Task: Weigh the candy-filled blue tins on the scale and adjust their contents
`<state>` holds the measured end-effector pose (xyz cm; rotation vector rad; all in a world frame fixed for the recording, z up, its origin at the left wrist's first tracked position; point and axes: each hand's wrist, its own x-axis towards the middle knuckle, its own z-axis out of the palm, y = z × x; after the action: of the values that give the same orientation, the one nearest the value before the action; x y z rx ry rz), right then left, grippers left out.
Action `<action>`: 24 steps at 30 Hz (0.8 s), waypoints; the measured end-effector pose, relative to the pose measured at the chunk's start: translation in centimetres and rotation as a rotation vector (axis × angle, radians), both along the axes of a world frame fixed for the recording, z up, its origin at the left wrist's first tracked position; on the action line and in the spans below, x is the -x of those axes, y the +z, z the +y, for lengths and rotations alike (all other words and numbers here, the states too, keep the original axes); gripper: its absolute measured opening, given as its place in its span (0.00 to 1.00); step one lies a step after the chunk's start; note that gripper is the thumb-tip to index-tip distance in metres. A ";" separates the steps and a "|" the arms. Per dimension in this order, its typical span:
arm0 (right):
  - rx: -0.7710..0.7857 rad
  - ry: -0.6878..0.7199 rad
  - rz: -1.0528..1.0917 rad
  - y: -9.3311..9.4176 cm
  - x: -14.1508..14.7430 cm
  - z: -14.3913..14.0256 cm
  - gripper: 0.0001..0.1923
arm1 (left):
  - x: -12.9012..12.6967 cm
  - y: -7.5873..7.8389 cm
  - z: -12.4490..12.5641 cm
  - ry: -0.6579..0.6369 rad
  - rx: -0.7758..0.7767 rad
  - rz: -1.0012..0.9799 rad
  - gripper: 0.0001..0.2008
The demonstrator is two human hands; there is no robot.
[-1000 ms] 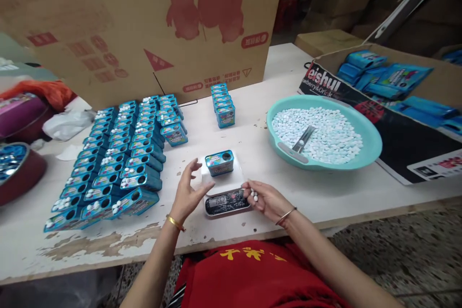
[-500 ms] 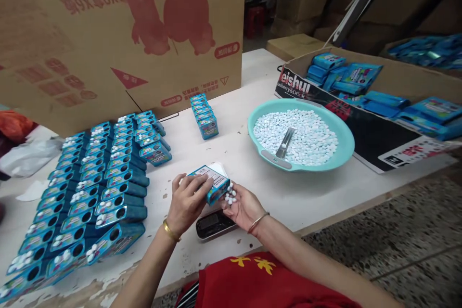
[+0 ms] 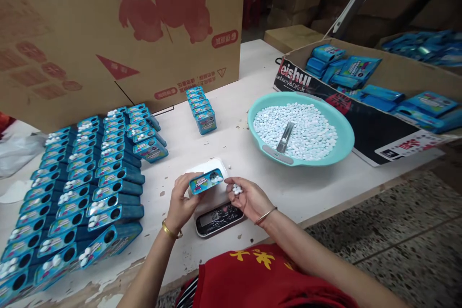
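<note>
Above a small scale (image 3: 220,219) with a white top, my left hand (image 3: 181,200) is closed around a blue candy tin (image 3: 202,183). The tin's labelled end faces up, and white candies show in its round opening. Just right of the tin, my right hand (image 3: 255,198) is cupped, palm up, around several white candies (image 3: 237,189). Its fingertips are close to the opening; whether they touch the tin I cannot tell. One loose candy (image 3: 229,167) lies on the table beyond the scale.
A turquoise bowl (image 3: 345,142) of white candies holds a metal scoop (image 3: 286,137). Rows of blue tins (image 3: 119,178) stand at left, many topped with candies. A short row of tins (image 3: 206,122) stands near a large carton (image 3: 202,65). An open box (image 3: 361,125) at right contains more tins.
The tin has turned from tipped over my right palm to opening-up. My right hand has drawn slightly right with candies in it. More of the scale shows, and the view has shifted a little.
</note>
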<state>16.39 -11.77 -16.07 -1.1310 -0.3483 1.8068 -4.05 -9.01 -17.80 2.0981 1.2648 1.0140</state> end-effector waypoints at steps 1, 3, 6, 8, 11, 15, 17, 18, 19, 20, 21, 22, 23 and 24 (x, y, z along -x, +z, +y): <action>-0.034 -0.001 -0.077 -0.4 -0.6 0.3 0.17 | 0.0 -0.3 0.1 0.012 0.053 -0.045 0.16; -0.095 0.005 -0.252 -1.4 -1.8 1.2 0.19 | -0.1 -0.8 0.4 0.041 0.143 -0.109 0.18; -0.178 0.057 -0.542 -3.0 -3.4 3.2 0.16 | -0.1 -1.1 0.7 0.065 0.237 -0.158 0.20; -0.239 0.126 -0.724 -3.7 -3.9 4.6 0.11 | 0.1 -0.8 0.8 0.049 0.269 -0.168 0.24; -0.309 0.272 -0.946 -4.1 -3.6 6.4 0.09 | 1.0 -0.1 0.7 0.020 0.221 -0.223 0.30; -0.330 0.470 -1.117 -4.3 -2.4 7.6 0.11 | 2.8 0.5 -0.2 0.118 0.133 -0.324 0.27; -0.328 0.534 -1.153 -4.6 -2.0 7.8 0.09 | 3.7 0.5 -0.9 0.187 0.155 -0.325 0.24; -0.328 0.550 -1.162 -4.8 -1.8 7.9 0.07 | 4.0 0.4 -1.2 0.210 0.174 -0.320 0.23; -0.329 0.556 -1.164 -4.9 -1.7 7.9 0.05 | 4.2 0.2 -1.5 0.228 0.190 -0.315 0.22; -0.331 0.551 -1.159 -5.1 -1.6 7.8 0.03 | 4.4 0.1 -1.7 0.243 0.202 -0.313 0.21; -0.332 0.537 -1.149 -5.2 -1.6 7.7 0.02 | 4.5 0.0 -1.9 0.254 0.210 -0.315 0.20; -0.332 0.514 -1.134 -5.3 -1.7 7.6 0.02 | 4.5 -0.2 -2.1 0.264 0.218 -0.320 0.19; -0.331 0.484 -1.112 -5.3 -1.8 7.5 0.03 | 4.5 -0.2 -2.2 0.275 0.230 -0.325 0.19; -0.329 0.449 -1.084 -5.3 -2.1 7.2 0.03 | 4.4 -0.3 -2.3 0.285 0.243 -0.330 0.19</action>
<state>18.46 -4.54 -21.42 -1.7928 -1.5626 1.2309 -8.48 -11.32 -18.08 1.5244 1.4542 1.2006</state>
